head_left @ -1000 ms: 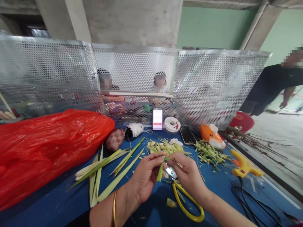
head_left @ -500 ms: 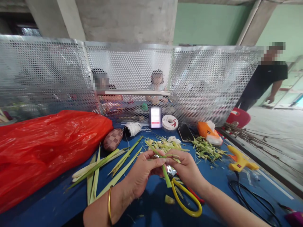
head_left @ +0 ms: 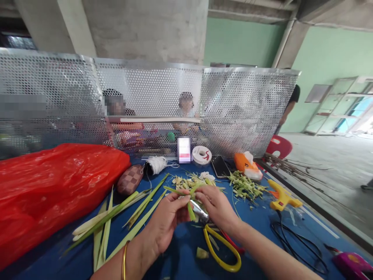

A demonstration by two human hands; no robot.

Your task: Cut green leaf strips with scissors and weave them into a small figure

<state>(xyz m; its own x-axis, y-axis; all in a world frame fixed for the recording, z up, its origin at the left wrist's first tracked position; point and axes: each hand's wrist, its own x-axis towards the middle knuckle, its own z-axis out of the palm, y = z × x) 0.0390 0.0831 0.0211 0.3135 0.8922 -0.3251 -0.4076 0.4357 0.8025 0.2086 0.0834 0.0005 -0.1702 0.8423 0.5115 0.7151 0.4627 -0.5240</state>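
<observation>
Thumb and fingers of my left hand (head_left: 175,210) pinch a green leaf strip (head_left: 191,212), whose wider end hangs below the fingers. My right hand (head_left: 215,202) closes on the same strip from the other side, at a spot where it bends or crosses itself. Yellow-handled scissors (head_left: 223,252) lie on the table just under my hands, their metal blades partly covered by the fingers. A red-handled tool (head_left: 233,242) shows beside them, mostly hidden. Long leaf blades (head_left: 107,219) lie left of my left hand.
Behind my hands are leaf scraps (head_left: 186,181) and cut green pieces (head_left: 247,186). A yellow glue gun (head_left: 282,198) with a black cord sits right. A red plastic bag (head_left: 58,194) fills the left. White string (head_left: 157,165), a ribbon spool (head_left: 201,155) and a phone (head_left: 220,167) line the back.
The leaf strip now bends to the left at the top, and my right fingers have moved over the crossing. The view has turned right; the person at right is mostly behind the screen.
</observation>
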